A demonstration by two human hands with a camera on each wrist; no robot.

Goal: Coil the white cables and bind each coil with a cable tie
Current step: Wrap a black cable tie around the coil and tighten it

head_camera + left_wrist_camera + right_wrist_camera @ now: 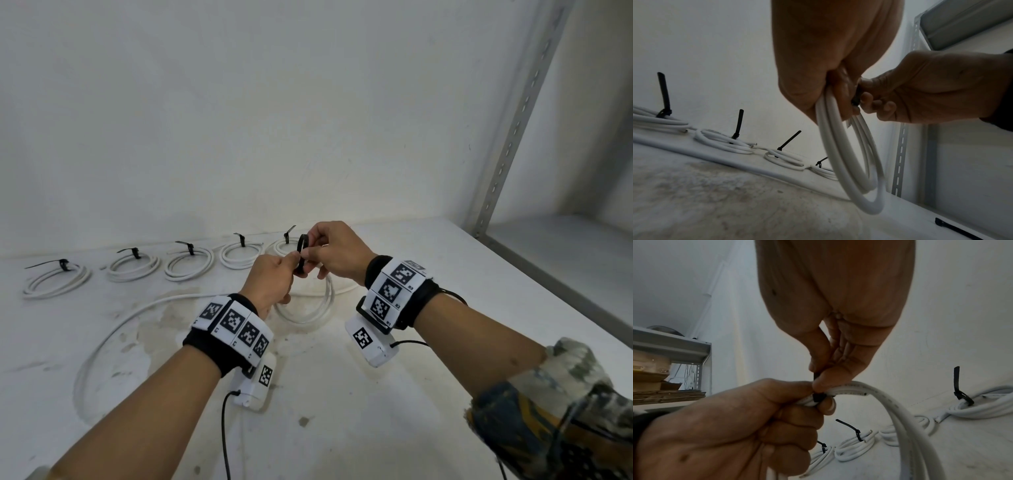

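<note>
Five bound white cable coils [56, 279] lie in a row at the rear of the white table [342, 394]. The left hand [270, 279] grips the springy, light white round-cable coil [849, 162] held above the table; grip belongs at the crossing. The right hand [337, 255] pinches the stiff black plastic cable tie [301, 251] looped there.

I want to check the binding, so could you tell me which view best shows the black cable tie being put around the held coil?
The head view: the cable tie shows as an open loop between both hands. The right wrist view shows only a short piece wrapped on the coil. The left wrist view shows just a dark sliver between fingers.
</note>
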